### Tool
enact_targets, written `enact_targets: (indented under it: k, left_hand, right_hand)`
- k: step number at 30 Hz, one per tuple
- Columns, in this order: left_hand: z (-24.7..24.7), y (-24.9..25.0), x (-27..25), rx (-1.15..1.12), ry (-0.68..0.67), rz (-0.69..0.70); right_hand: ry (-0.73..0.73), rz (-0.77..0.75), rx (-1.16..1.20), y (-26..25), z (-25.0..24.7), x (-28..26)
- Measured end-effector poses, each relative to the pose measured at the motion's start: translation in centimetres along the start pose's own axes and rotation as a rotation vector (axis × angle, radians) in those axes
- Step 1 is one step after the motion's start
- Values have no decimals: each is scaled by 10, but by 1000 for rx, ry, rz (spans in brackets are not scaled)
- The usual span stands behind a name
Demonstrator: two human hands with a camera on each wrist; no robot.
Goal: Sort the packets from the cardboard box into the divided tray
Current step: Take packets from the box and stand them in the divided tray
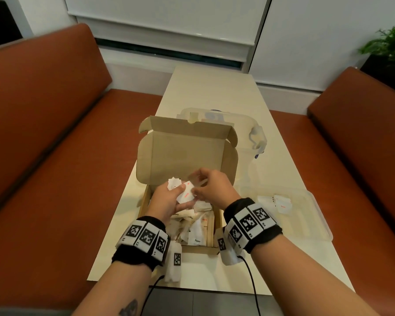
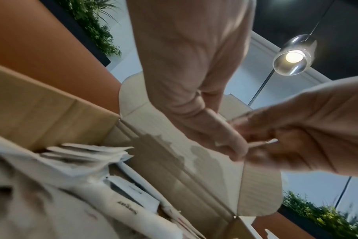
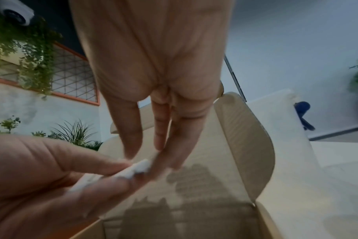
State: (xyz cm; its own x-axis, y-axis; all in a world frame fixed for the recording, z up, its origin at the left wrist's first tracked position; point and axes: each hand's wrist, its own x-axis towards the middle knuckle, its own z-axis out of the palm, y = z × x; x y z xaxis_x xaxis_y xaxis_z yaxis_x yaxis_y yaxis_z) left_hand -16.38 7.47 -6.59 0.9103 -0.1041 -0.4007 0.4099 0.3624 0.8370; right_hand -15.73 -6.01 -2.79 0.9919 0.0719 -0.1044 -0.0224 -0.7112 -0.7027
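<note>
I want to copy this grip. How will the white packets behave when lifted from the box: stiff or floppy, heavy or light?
Probably light: the left hand holds several packets at once. Likely floppy, since those in the box lie bent and crumpled. Thin edges may slip apart.

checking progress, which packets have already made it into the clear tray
Only the few white packets with red print lying in the clear divided tray, right of the cardboard box. The others are loose in the box or held in the left hand.
</note>
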Motion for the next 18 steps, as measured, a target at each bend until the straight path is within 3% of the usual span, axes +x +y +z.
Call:
enact_targets:
  k: [2,5,7,13,18]
  left_hand:
    - [-5,1,2,-29,61,1]
    - [-10,2,4,-59,87,19]
    - [-11,3,4,-52,86,16]
    - [-10,5,2,-21,72,8]
    - [-10,5,3,-9,73,-5]
  right_hand:
    - [1,4,-124,5,4,-3]
    - [-394,-14,-430,13,21,-12]
    - [-559,-41,-589,15,33,-18]
    - [-653,-124,-798,9,41,-18]
    - [-685,-108,-796,7,40,-20]
